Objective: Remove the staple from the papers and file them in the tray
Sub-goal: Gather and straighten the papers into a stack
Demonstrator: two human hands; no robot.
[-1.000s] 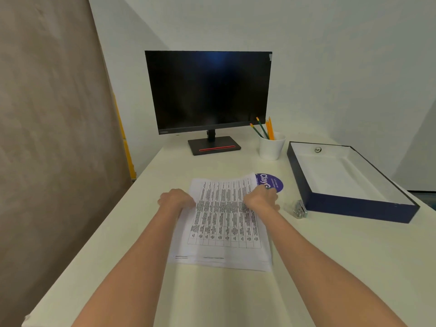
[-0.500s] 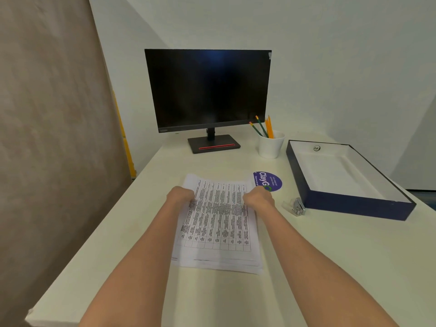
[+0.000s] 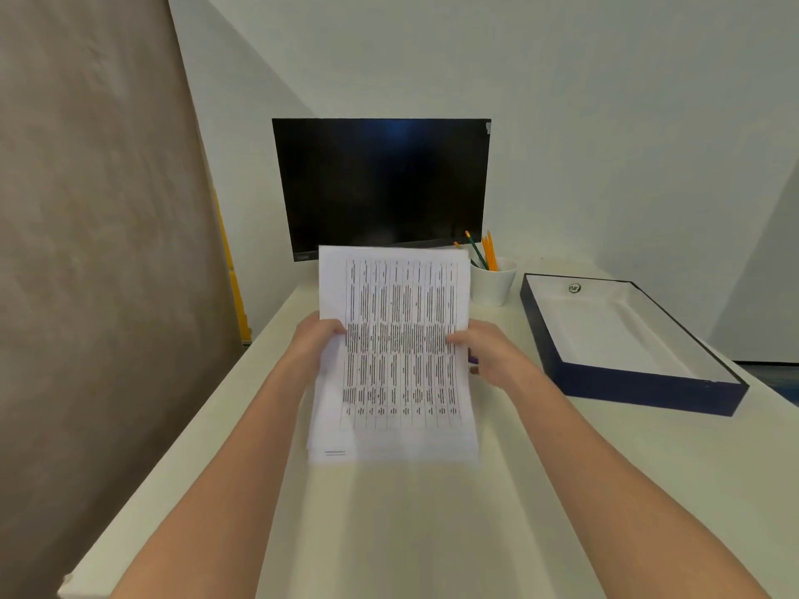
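A person's left hand [image 3: 318, 345] and right hand [image 3: 488, 354] grip the side edges of a sheaf of papers [image 3: 395, 352], raised above a desk [image 3: 432, 533]; its printed table is too blurred to read. The tray [image 3: 627, 339] sits at right, its round logo illegible. The papers cover the monitor's [image 3: 380, 183] lower edge.

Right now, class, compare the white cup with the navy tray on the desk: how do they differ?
The cup is round and upright; the tray is rectangular, low and wide. The cup is white outside and holds pencils; the tray is navy outside, with no papers inside. Both stand on the desk and have white interiors.
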